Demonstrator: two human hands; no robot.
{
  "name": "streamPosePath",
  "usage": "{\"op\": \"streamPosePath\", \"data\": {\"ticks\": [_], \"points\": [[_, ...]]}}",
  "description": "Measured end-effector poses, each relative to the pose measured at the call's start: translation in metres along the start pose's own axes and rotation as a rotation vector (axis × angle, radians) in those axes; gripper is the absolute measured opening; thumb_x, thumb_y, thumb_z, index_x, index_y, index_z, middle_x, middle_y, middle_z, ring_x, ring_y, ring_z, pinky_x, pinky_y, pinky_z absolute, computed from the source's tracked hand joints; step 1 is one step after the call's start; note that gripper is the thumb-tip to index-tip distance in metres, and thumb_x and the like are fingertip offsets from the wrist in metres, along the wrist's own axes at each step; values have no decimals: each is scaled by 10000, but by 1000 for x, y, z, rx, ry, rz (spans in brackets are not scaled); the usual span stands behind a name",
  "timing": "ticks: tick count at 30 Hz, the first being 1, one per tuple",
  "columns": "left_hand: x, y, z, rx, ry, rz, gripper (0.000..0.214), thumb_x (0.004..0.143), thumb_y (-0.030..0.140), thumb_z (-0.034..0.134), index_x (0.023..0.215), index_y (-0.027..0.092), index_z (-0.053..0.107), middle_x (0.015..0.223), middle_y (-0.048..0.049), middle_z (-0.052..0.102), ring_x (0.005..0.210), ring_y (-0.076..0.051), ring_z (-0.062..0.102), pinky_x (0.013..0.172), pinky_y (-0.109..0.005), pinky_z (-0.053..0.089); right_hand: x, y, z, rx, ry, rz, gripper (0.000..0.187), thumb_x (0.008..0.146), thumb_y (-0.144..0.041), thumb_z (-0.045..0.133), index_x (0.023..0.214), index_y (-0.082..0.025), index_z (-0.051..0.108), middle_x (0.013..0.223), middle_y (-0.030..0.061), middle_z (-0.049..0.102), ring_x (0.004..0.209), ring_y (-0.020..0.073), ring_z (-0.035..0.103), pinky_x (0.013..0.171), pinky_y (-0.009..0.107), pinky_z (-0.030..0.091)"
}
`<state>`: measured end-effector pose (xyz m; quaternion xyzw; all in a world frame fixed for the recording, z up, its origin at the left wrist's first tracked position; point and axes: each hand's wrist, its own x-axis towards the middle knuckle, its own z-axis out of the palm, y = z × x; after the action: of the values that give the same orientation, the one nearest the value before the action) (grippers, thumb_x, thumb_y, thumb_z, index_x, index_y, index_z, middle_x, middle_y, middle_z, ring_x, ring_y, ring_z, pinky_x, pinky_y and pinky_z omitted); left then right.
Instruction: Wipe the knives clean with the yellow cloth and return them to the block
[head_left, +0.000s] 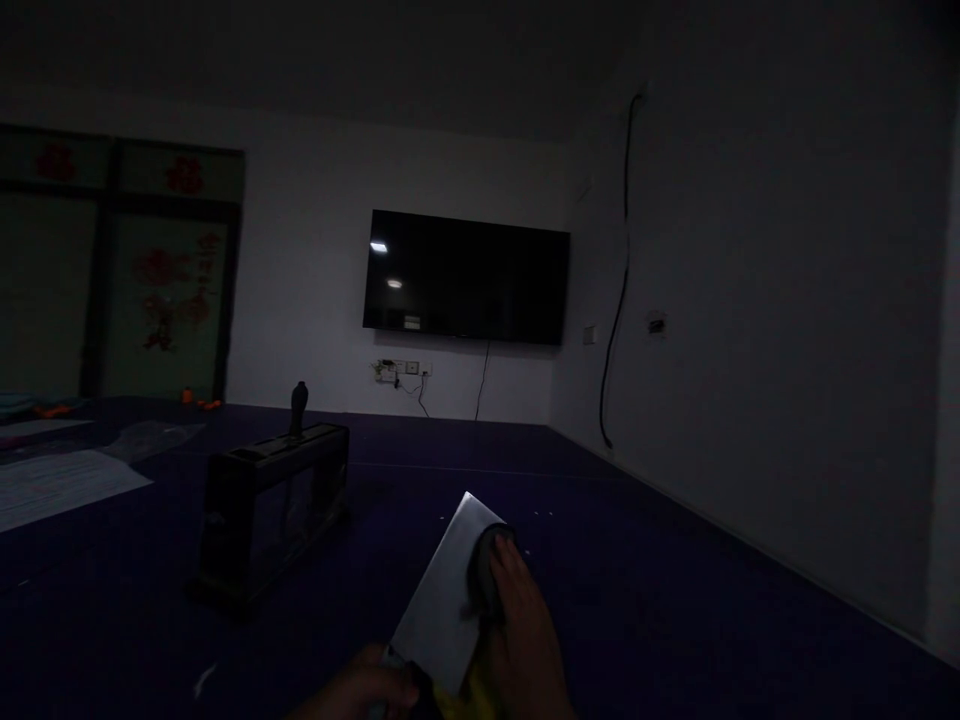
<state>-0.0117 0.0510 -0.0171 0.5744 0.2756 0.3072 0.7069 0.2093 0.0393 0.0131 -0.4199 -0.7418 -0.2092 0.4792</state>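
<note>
In the dim light, a pale, flat, broad metal blade (439,590), like a cleaver's, points up and away from me over the purple tabletop. My left hand (371,690) is closed around its near end at the bottom of the view; the handle is mostly hidden. My right hand (525,620) presses a dark rounded pad (484,570) against the right side of the blade, with the fingers curved over it. What the pad is made of cannot be made out. Something yellow (472,700) shows below, between my hands.
A black boxy frame with an upright knob handle (274,500) stands on the purple table (600,620), left of the blade. Printed paper (67,485), clear plastic film (154,438) and small orange pieces (196,400) lie farther left. A television (469,280) hangs on the far wall.
</note>
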Motion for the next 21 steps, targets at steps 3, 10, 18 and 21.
{"op": "streamPosePath", "data": {"ticks": [3,10,18,21], "points": [[-1,-3,2,53,89,45,303,556,375,695,450,161,508,391,32,399,422,-81,327,452,-234,202,1,-1,1,-28,13,41,879,648,32,335,1468,-219,142,1518,40,199,1362,276,239,1038,527,352],[-23,17,12,34,173,-65,109,556,201,656,562,167,552,494,45,499,554,-96,461,557,-192,325,6,-5,-1,-74,24,86,902,671,59,307,1473,-266,53,1536,13,122,1377,270,192,1047,551,329],[-27,24,14,22,160,-18,110,581,185,680,584,147,576,516,38,514,548,-92,467,557,-195,334,4,1,0,-32,12,27,836,694,35,313,1469,-223,137,1510,55,225,1354,280,260,1052,551,316],[-19,15,11,18,175,-15,158,597,228,662,522,149,548,466,38,479,490,-83,429,513,-197,306,2,2,1,-13,15,-11,813,690,25,323,1457,-211,197,1493,64,272,1339,271,297,1057,530,318]]}}
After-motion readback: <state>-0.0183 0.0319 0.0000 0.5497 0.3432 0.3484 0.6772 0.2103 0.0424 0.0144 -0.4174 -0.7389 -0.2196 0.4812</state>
